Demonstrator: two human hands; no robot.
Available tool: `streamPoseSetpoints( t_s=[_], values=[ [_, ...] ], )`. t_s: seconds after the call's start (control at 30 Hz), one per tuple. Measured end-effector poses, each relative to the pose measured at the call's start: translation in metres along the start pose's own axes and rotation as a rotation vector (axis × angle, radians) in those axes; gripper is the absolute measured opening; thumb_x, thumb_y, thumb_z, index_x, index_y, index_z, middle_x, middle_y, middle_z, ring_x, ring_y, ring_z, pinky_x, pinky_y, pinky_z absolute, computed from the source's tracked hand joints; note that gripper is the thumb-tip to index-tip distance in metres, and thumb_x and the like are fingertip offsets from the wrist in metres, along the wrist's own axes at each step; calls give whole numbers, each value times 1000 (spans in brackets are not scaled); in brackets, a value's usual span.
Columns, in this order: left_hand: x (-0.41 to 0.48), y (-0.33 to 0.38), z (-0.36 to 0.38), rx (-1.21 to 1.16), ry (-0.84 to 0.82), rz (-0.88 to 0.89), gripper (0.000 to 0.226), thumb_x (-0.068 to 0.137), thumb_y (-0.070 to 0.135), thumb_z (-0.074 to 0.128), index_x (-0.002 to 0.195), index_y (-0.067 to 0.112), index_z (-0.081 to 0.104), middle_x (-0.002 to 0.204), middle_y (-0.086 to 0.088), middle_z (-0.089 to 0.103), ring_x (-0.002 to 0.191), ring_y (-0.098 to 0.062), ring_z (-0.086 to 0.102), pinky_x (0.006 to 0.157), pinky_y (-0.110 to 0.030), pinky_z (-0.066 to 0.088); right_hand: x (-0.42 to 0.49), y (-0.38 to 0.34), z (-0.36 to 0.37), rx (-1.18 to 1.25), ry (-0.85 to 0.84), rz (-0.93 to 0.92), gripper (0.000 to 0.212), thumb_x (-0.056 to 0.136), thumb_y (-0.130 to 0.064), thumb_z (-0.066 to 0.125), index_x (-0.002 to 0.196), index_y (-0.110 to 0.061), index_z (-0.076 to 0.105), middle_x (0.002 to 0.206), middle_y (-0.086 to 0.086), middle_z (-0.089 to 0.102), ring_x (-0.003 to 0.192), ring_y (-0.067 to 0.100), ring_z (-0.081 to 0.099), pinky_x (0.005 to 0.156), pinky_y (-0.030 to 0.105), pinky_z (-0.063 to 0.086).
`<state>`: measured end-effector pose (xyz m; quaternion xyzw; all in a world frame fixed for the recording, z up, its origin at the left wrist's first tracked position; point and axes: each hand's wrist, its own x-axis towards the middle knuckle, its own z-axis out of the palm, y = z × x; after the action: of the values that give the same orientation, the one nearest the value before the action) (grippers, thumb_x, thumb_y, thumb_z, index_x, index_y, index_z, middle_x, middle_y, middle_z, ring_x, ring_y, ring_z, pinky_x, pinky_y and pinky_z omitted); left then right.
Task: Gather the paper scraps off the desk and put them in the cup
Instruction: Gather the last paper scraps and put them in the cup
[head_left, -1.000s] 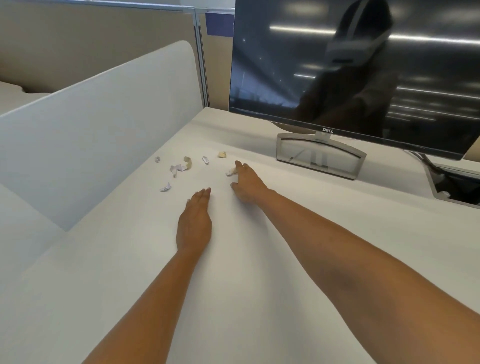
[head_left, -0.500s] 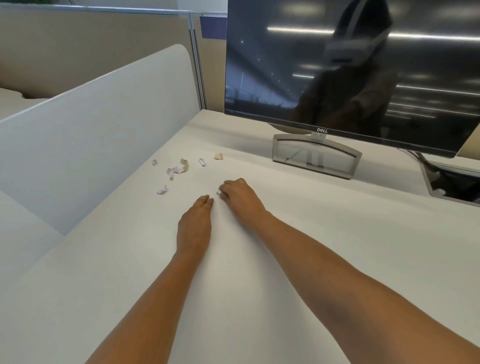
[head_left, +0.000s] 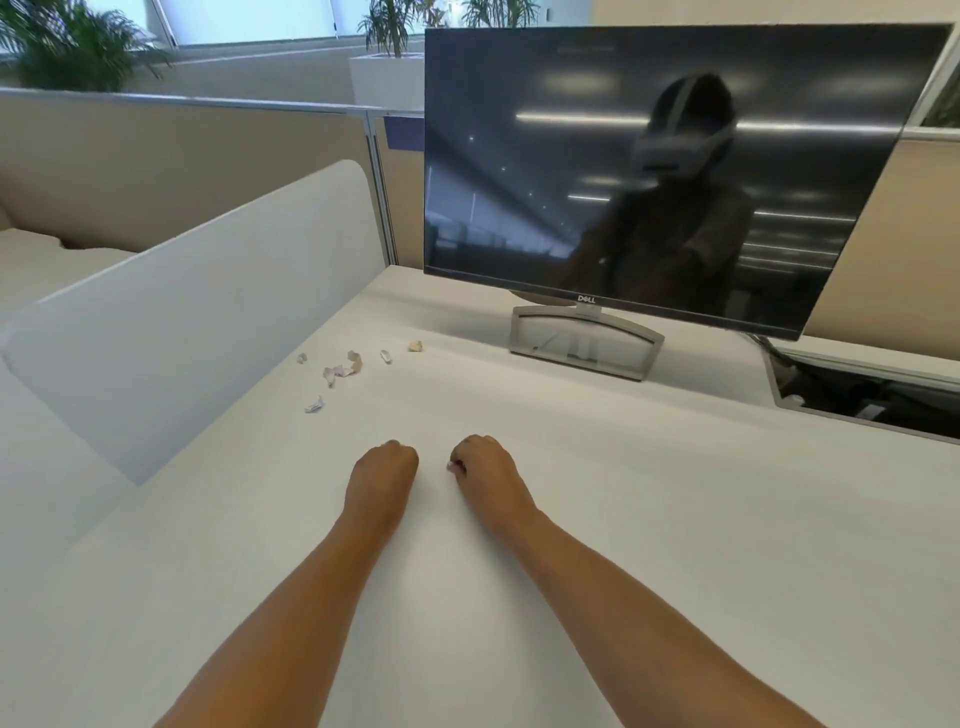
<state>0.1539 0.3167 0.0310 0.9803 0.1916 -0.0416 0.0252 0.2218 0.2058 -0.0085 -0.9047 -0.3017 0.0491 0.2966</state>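
Observation:
Several small paper scraps lie on the white desk (head_left: 623, 519) near the left partition: a white one (head_left: 314, 405), a crumpled cluster (head_left: 343, 368), a tiny one (head_left: 302, 357), a white sliver (head_left: 385, 356) and a tan bit (head_left: 415, 346). My right hand (head_left: 488, 478) has its fingers curled, pinching a small white scrap (head_left: 454, 466) at its fingertips. My left hand (head_left: 384, 480) rests beside it with fingers curled under, holding nothing I can see. No cup is in view.
A dark Dell monitor (head_left: 665, 176) on a silver stand (head_left: 587, 348) occupies the back of the desk. A white partition (head_left: 197, 301) borders the left side. An open cable tray (head_left: 872, 395) sits at the right rear.
My right hand picked a scrap from the far desk and drew back towards me with it. My left hand pulled back too and curled its fingers. The view tilted up.

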Motion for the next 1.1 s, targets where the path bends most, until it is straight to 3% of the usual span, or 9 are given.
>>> streamPoseSetpoints(
  t_s=[0.13, 0.47, 0.6, 0.7, 0.8, 0.97, 1.03, 1.1],
  values=[
    [-28, 8, 7, 109, 25, 83, 43, 80, -10, 43, 58, 13, 15, 61, -2, 19, 75, -22, 42, 63, -28, 32, -36, 7, -7, 16, 12, 5, 21, 92, -4, 42, 91, 3, 61, 101, 16, 62, 99, 27, 51, 81, 30, 38],
    [-93, 48, 19, 105, 98, 77, 42, 78, -9, 43, 58, 14, 14, 61, 1, 20, 74, -19, 36, 64, -26, 27, -130, 41, -45, 38, 0, -67, 20, 92, -3, 44, 94, 4, 63, 102, 16, 63, 100, 26, 52, 83, 28, 38],
    [-110, 100, 25, 44, 113, 129, 40, 81, -7, 42, 58, 15, 17, 62, 2, 22, 76, -20, 38, 66, -26, 30, -167, 65, -68, 59, -7, -29, 18, 89, -4, 49, 92, 4, 65, 99, 16, 65, 99, 26, 55, 83, 25, 38],
    [-122, 149, 26, 4, 112, 170, 35, 82, -6, 41, 60, 17, 26, 66, 1, 34, 78, -20, 39, 68, -28, 35, -196, 90, -93, 75, 5, 7, 17, 88, -5, 52, 93, 3, 67, 99, 16, 66, 97, 25, 57, 80, 22, 38],
    [-137, 201, 28, 12, 111, 227, 39, 78, -9, 41, 56, 14, 18, 61, 1, 23, 75, -21, 37, 65, -28, 29, -226, 123, -121, 63, 11, 60, 18, 88, -7, 54, 95, 1, 68, 101, 14, 66, 98, 24, 58, 80, 20, 38],
    [-158, 274, 37, 7, 108, 262, 40, 77, -9, 43, 56, 14, 17, 61, 0, 22, 74, -22, 36, 65, -27, 28, -273, 189, -175, 30, 59, 136, 18, 86, -5, 54, 93, 1, 69, 98, 14, 68, 95, 24, 60, 76, 19, 37],
    [-163, 295, 37, -38, 105, 246, 37, 77, -10, 43, 57, 16, 24, 63, -2, 31, 76, -22, 36, 66, -27, 28, -288, 212, -194, 24, 86, 174, 18, 85, -3, 53, 91, 1, 70, 98, 13, 69, 95, 23, 61, 73, 16, 35],
    [-170, 324, 38, -83, 86, 256, 31, 80, -10, 42, 73, 20, 41, 84, -10, 56, 80, -19, 36, 70, -26, 31, -304, 237, -214, 18, 103, 210, 18, 85, -2, 54, 91, 0, 70, 98, 11, 69, 95, 22, 62, 72, 13, 34]
  ],
)
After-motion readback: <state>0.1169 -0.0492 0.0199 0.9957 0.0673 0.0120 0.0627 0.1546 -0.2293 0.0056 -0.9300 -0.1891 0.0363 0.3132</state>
